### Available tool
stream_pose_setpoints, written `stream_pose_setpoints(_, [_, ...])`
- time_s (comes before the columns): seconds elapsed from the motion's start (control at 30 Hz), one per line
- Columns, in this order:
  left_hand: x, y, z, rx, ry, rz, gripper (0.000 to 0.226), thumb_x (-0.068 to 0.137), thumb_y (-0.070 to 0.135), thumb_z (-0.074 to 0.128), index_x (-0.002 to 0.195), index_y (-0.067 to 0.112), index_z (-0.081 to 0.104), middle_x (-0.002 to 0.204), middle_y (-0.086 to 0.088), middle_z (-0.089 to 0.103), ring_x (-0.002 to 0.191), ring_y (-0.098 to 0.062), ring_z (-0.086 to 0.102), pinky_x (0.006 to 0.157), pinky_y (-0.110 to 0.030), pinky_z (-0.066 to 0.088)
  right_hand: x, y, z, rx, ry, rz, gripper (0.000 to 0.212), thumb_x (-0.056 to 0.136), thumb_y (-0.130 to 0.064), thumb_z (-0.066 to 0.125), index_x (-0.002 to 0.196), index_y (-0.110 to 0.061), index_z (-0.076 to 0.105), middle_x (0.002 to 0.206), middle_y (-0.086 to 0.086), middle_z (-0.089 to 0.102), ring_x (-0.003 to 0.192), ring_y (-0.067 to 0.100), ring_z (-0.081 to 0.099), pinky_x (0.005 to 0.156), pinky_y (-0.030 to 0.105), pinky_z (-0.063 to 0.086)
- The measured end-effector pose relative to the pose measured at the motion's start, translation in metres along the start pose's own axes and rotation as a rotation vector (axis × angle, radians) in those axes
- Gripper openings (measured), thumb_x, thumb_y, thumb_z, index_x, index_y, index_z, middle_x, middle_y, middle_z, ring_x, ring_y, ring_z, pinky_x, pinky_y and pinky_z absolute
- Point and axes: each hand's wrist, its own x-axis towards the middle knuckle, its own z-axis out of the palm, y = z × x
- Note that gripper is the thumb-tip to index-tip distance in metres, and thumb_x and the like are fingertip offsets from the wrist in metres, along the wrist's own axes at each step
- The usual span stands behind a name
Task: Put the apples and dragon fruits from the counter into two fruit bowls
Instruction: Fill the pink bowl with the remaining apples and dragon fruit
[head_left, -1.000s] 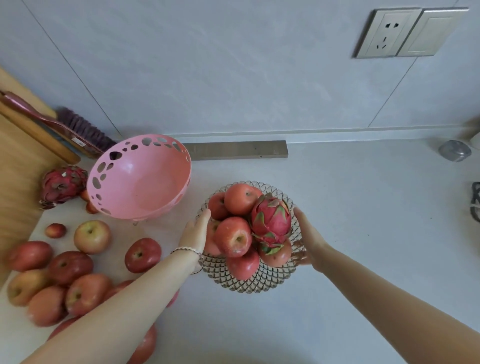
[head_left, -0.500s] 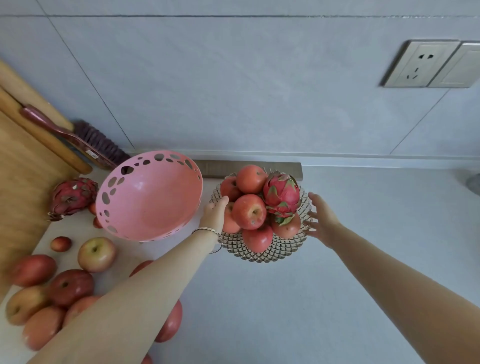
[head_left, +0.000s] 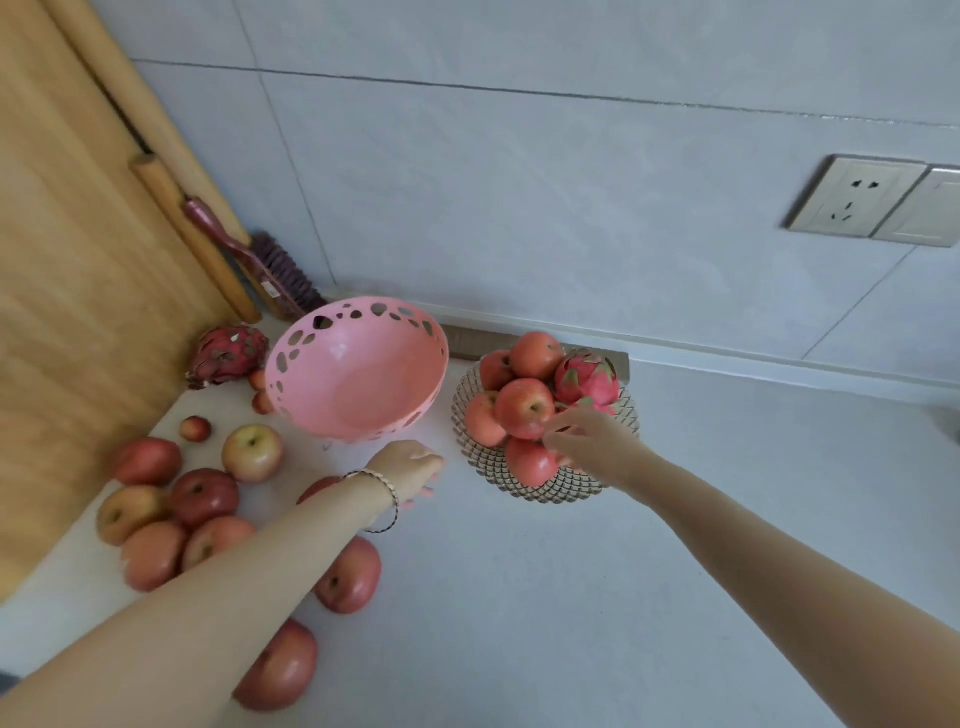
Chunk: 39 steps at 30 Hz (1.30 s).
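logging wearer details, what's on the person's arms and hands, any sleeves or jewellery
Both forearms are bare, with no sleeves or gloves in view. The left wrist carries a thin beaded bracelet and a dark thin band just behind the left hand. The right hand and its wrist wear nothing that shows. No rings can be made out.

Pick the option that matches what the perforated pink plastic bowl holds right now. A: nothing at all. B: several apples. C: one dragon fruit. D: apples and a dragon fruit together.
A: the perforated pink plastic bowl shows only its bare pink inside, while the apples and one dragon fruit are piled in the woven lattice bowl to its right, and the other dragon fruit lies on the counter.
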Motion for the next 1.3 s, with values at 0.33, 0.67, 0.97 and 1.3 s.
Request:
stream_pose_setpoints(0.33, [-0.028,-0.07,-0.079,-0.2,0.188,0.002,0.022,0.092,0.012,0.045,0.073,0.017,0.054,0.07,0.0,0.057,0.061,-0.013,0.053,0.056,-0.023,0.036,-0.006,-0.031,0.118,-0.156,-0.249,-0.095,0.029,0.087,-0.029,0.057,0.113,-0.018,0.058,0.104,0.002,0.06,0.096,0.017,0.058,0.076,0.023,0.044])
stream_pose_setpoints(0.67, [0.037,-0.106,-0.163,-0.113,0.053,0.02,0.022,0.091,0.012,0.049,0.07,0.02,0.053,0.077,-0.004,0.062,0.061,-0.011,0.059,0.058,-0.024,0.043,0.028,-0.059,0.234,-0.527,-0.299,0.126,0.084,0.071,-0.042,0.069,0.14,-0.025,0.023,0.133,0.007,0.039,0.118,0.028,0.048,0.092,0.038,0.046])
stream_pose_setpoints(0.97, [0.083,-0.068,-0.181,-0.513,0.013,-0.147,0.041,0.091,0.019,0.05,0.126,-0.002,0.043,0.111,-0.021,0.053,0.051,-0.025,0.062,0.038,-0.027,0.053,0.024,-0.057,0.263,-0.263,-0.272,0.315,0.066,0.061,-0.038,0.075,0.12,-0.023,0.05,0.115,0.001,0.053,0.102,0.021,0.056,0.085,0.034,0.052])
stream_pose_setpoints(1.3, [0.065,-0.036,-0.178,-0.395,0.196,-0.01,0.045,0.092,-0.006,0.035,0.136,0.001,0.032,0.123,-0.009,0.048,0.109,-0.036,0.055,0.085,-0.052,0.051,0.008,-0.066,0.197,0.221,0.162,0.311,0.057,0.058,-0.036,0.083,0.109,-0.03,0.057,0.103,-0.005,0.059,0.086,0.007,0.058,0.068,0.019,0.048])
